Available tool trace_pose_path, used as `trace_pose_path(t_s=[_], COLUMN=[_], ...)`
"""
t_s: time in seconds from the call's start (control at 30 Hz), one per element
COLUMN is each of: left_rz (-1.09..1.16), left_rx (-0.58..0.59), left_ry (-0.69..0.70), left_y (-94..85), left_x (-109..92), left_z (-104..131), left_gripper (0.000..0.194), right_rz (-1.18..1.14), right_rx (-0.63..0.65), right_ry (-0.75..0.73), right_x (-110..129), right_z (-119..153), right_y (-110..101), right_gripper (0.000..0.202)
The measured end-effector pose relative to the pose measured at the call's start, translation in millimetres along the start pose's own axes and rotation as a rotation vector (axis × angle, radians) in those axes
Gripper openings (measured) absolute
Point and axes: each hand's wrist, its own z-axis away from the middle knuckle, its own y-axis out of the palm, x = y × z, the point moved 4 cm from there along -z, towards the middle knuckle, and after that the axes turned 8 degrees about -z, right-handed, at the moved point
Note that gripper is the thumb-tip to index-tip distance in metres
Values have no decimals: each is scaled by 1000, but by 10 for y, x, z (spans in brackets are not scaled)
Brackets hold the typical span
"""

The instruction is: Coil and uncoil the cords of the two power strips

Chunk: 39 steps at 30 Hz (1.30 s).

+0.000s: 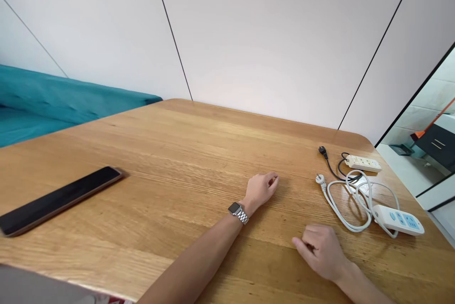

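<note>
My left hand (pixel 261 189) rests on the wooden table (pixel 170 166) with its fingers curled in, and a watch with a metal band (pixel 239 212) is on that wrist. Lower and to the right, my right hand (pixel 323 251) lies loosely closed on the wood, its thumb pointing left. Neither hand shows anything in it. Nearest to my right hand is a white power strip (pixel 398 219) with blue sockets, its white cord (pixel 334 207) coiled and ending in a plug. Behind it lies a smaller cream power strip (pixel 363 163) with a black cord and plug (pixel 323 151).
A long dark flat object (pixel 60 199) lies at the table's left. A teal sofa (pixel 78 100) stands beyond the left edge, and a pale panelled wall (pixel 249 43) runs behind the table. At the right, an opening shows an orange-handled tool (pixel 435 119) and a dark cabinet (pixel 439 145).
</note>
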Motion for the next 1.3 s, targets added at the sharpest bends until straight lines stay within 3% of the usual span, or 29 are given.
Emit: trace_pose_path(t_s=[0.13,0.33,0.5,0.7,0.87,1.03,1.3], left_rz=[-35,-135,-165,-144,-151,-170,-220], left_rx=[24,146,276,294,277,271,283], left_ry=[9,28,33,44,47,64,80], left_y=[-13,-19,-14,-15,-4,30,33], left_x=[-16,-39,-36,-40,-39,-19,-45], left_z=[-6,-28,-39,-46,-58,-72,-72], left_gripper=[28,33,33,34,36,36,37], right_rz=[-206,-321,-352,-374,-496,-598,-587], right_rx=[84,-15,-71,-34,12,-36,6], right_ry=[58,168,175,189,275,379,338], right_x=[-6,-213,-306,-285,-425,-594,-608], right_z=[13,-17,28,14,-234,-436,-396], right_y=[157,-49,-113,-12,89,96,91], right_gripper=[49,51,51,51,50,46,45])
